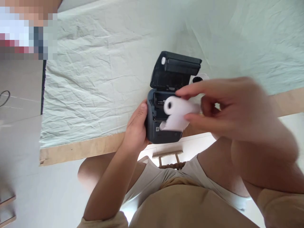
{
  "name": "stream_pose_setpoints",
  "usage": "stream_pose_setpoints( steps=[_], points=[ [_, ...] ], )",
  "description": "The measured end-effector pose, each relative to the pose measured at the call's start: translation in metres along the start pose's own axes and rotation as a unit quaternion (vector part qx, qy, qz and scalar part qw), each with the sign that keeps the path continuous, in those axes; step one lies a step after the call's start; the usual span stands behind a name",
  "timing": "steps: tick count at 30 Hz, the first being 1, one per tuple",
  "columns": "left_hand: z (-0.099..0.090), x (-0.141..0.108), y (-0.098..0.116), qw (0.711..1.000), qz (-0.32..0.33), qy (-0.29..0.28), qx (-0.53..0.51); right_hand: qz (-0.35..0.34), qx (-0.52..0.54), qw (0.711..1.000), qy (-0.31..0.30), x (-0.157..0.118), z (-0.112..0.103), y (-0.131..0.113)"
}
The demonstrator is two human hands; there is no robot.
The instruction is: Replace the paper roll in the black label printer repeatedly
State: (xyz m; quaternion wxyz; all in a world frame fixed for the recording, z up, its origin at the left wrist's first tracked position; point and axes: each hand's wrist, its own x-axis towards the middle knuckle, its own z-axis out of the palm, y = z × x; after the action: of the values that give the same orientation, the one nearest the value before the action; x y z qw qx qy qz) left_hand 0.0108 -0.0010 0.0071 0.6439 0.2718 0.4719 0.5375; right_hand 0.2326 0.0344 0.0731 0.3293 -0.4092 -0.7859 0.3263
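Observation:
A dark portable label printer [163, 136] stands at the table's front edge with its lid [175, 71] swung up and back. My left hand [137, 126] wraps round the printer's left side and holds it. Between the thumb and fingers of my right hand [220, 107] is a small white paper roll [181, 109], its hollow core facing left and a loose end hanging down. The roll is over the printer's open compartment [159, 106] and hides part of it. Motion blurs the right hand. Behind it, a white round thing with a dark centre [197, 79] is partly covered.
A pale green cloth [99, 79] covers the table, with a bare wooden edge [80, 152] along the front. A wooden stool or rack [168, 154] shows below the edge. At the upper left is another person, blurred out [23, 28]. A dark cable loop [6, 96] lies at far left.

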Motion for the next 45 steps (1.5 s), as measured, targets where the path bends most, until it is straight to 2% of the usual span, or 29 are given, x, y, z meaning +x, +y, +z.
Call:
stream_pose_setpoints(
  steps=[2,4,6,8,10,12,15,18,21,24,26,29,31,32,34,36,40,45],
  points=[
    [0.001,0.000,0.000,1.000,-0.007,0.006,-0.009,0.034,0.098,0.990,0.100,0.004,-0.018,0.015],
    [0.002,0.001,0.001,1.000,-0.020,0.008,-0.015,0.076,0.156,0.934,0.311,0.012,-0.034,0.042],
    [0.002,0.000,0.002,0.999,-0.027,0.003,-0.025,0.152,0.181,0.902,0.360,0.017,-0.046,0.073],
    [0.002,0.000,0.002,0.999,-0.027,0.003,-0.029,0.159,0.140,0.896,0.390,0.015,-0.051,0.100],
    [0.002,0.001,0.002,0.999,-0.026,0.006,-0.021,0.179,0.050,0.913,0.362,0.008,-0.052,0.115],
    [0.002,0.001,0.003,0.999,-0.025,0.000,-0.021,0.203,-0.056,0.930,0.303,-0.002,-0.052,0.121],
    [0.004,0.002,0.006,0.998,-0.023,-0.033,-0.039,0.181,-0.169,0.940,0.233,-0.009,-0.054,0.124],
    [0.005,0.002,0.008,0.998,-0.025,-0.047,-0.029,0.163,-0.208,0.940,0.216,-0.006,-0.055,0.128],
    [0.005,0.002,0.009,0.999,-0.025,-0.043,-0.022,0.223,-0.225,0.923,0.217,0.001,-0.051,0.129],
    [0.005,0.001,0.009,0.999,-0.026,-0.038,-0.028,0.289,-0.217,0.908,0.211,0.002,-0.046,0.120],
    [0.005,0.001,0.008,0.998,-0.029,-0.035,-0.032,0.257,-0.236,0.911,0.219,-0.002,-0.044,0.108],
    [0.006,0.000,0.009,0.999,-0.032,-0.028,-0.028,0.076,-0.289,0.922,0.245,-0.009,-0.036,0.087],
    [0.006,0.000,0.009,0.999,-0.033,-0.024,-0.022,-0.025,-0.285,0.935,0.209,-0.011,-0.025,0.074],
    [0.006,0.000,0.009,0.999,-0.034,-0.023,-0.019,-0.049,-0.265,0.947,0.174,-0.010,-0.018,0.070],
    [0.006,-0.001,0.009,0.999,-0.034,-0.020,-0.016,-0.051,-0.208,0.971,0.107,-0.006,-0.005,0.066],
    [0.005,-0.001,0.009,0.999,-0.031,-0.020,-0.018,-0.007,-0.169,0.983,0.077,-0.001,0.002,0.070],
    [0.005,-0.001,0.008,0.998,-0.038,-0.030,-0.029,0.072,-0.151,0.981,0.093,0.003,0.002,0.088],
    [0.005,0.000,0.008,0.998,-0.032,-0.033,-0.045,0.076,-0.095,0.982,0.142,0.000,0.002,0.099]
  ],
)
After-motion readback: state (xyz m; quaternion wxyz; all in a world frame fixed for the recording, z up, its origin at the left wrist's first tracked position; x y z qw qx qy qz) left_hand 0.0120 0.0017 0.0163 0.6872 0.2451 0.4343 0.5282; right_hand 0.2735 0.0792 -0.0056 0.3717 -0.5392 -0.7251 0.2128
